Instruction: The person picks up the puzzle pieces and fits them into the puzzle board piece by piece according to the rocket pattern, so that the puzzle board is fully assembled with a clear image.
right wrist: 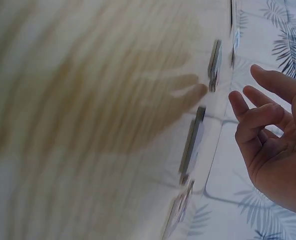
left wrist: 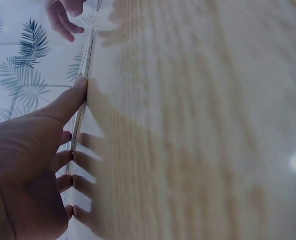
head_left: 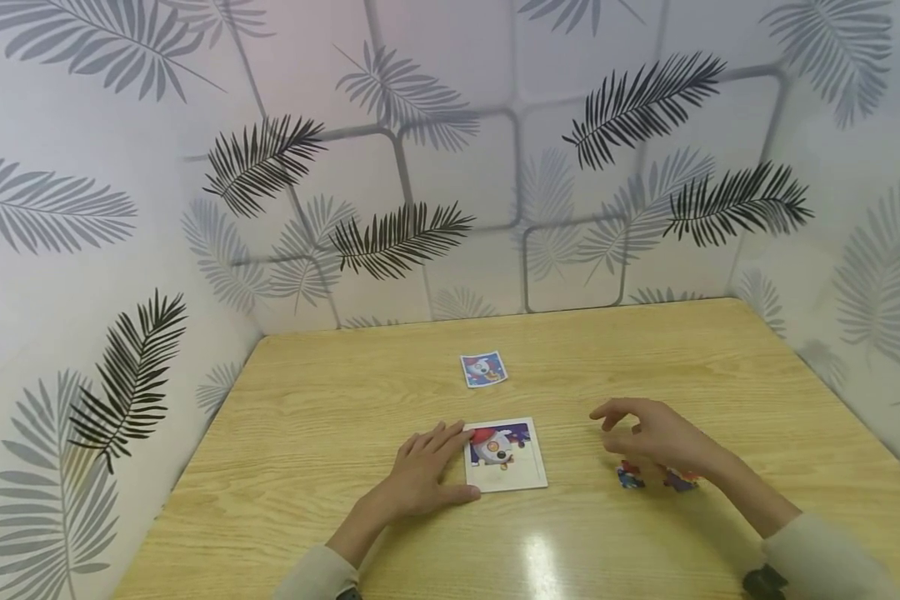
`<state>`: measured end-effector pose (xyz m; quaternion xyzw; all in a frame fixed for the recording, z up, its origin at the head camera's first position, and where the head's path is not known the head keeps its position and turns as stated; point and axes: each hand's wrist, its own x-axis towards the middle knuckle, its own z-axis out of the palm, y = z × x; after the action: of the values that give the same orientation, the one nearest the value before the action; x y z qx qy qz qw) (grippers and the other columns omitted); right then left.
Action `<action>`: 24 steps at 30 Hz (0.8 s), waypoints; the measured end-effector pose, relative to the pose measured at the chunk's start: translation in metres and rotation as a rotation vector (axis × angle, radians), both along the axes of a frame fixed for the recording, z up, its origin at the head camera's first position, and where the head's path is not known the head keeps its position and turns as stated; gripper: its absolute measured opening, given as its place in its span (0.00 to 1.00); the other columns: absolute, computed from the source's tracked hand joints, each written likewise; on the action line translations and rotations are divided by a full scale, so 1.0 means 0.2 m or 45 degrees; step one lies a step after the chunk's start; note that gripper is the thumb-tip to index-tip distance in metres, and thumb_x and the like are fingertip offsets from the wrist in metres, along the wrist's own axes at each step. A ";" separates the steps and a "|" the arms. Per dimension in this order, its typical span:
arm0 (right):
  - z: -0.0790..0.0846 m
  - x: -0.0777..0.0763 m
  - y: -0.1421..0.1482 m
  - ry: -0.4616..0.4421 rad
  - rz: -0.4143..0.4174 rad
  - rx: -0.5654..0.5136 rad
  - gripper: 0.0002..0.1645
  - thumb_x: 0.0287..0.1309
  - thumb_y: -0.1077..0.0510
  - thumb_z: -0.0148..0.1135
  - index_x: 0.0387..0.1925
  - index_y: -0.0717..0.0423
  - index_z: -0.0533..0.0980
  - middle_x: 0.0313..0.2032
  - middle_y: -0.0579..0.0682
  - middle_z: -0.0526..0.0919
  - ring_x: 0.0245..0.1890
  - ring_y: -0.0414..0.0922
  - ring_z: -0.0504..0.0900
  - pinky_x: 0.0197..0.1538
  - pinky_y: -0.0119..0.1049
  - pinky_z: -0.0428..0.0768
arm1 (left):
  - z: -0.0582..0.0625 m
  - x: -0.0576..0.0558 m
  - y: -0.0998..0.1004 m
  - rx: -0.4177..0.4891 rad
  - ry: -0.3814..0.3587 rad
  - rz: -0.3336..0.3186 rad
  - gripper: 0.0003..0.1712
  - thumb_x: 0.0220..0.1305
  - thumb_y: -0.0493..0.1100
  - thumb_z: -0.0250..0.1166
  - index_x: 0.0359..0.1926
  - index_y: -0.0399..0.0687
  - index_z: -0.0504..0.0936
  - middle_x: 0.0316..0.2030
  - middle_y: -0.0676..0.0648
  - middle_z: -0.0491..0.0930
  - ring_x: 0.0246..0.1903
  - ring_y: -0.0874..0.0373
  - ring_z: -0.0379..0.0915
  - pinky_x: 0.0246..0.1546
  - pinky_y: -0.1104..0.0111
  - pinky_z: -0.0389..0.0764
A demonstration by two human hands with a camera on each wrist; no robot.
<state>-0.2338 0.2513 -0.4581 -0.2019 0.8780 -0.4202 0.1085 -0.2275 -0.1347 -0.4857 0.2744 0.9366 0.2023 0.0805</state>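
Observation:
A square jigsaw board [head_left: 521, 473] with a white frame lies on the table, its upper part filled with a picture of a white cartoon animal in a red hat. My left hand [head_left: 420, 477] rests at its left side, fingers stretched out; in the left wrist view the thumb [left wrist: 70, 100] touches the board's edge. Above the table to the right hovers my right hand [head_left: 663, 435], fingers loosely bent and holding nothing. Beneath it lie loose jigsaw pieces [head_left: 630, 477], partly hidden by the hand. Seen edge-on in the right wrist view, several pieces [right wrist: 191, 147] lie flat, apart from the fingers.
Behind the board lies a small picture card [head_left: 483, 369] with a similar animal on it. The wooden table [head_left: 330, 392] meets walls [head_left: 465, 275] with a leaf pattern at the back and sides. Light glares off the table in front of the board.

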 end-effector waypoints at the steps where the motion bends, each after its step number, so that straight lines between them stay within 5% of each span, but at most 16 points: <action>1: 0.00 0.00 0.02 0.010 -0.003 0.009 0.25 0.65 0.54 0.65 0.61 0.58 0.75 0.52 0.62 0.80 0.11 0.33 0.61 0.13 0.29 0.68 | 0.00 0.00 0.00 -0.002 0.000 0.001 0.50 0.62 0.68 0.63 0.78 0.57 0.56 0.79 0.49 0.52 0.78 0.43 0.44 0.75 0.40 0.44; 18: 0.00 0.07 0.31 -0.048 -0.144 0.053 0.25 0.62 0.61 0.64 0.60 0.59 0.74 0.55 0.65 0.78 0.19 0.35 0.70 0.16 0.29 0.70 | 0.02 0.01 0.00 0.022 0.000 -0.006 0.49 0.63 0.65 0.65 0.78 0.54 0.57 0.78 0.46 0.53 0.77 0.40 0.45 0.74 0.38 0.44; 20: 0.00 0.07 0.32 -0.002 -0.139 0.096 0.25 0.62 0.61 0.65 0.60 0.59 0.75 0.54 0.64 0.80 0.26 0.34 0.76 0.22 0.29 0.73 | 0.02 0.01 0.00 0.022 -0.002 -0.003 0.49 0.62 0.65 0.65 0.77 0.54 0.57 0.78 0.46 0.53 0.78 0.40 0.45 0.74 0.38 0.44; 24: 0.00 0.07 0.36 0.068 -0.165 0.167 0.24 0.59 0.64 0.65 0.58 0.60 0.76 0.48 0.61 0.82 0.23 0.33 0.76 0.22 0.29 0.73 | 0.02 0.01 0.00 0.022 -0.016 -0.002 0.49 0.63 0.66 0.65 0.78 0.54 0.57 0.79 0.47 0.52 0.78 0.41 0.44 0.75 0.39 0.43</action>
<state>-0.2204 0.3240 -0.4590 -0.1481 0.9175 -0.3623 0.0705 -0.2251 -0.1341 -0.4819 0.2746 0.9341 0.2121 0.0843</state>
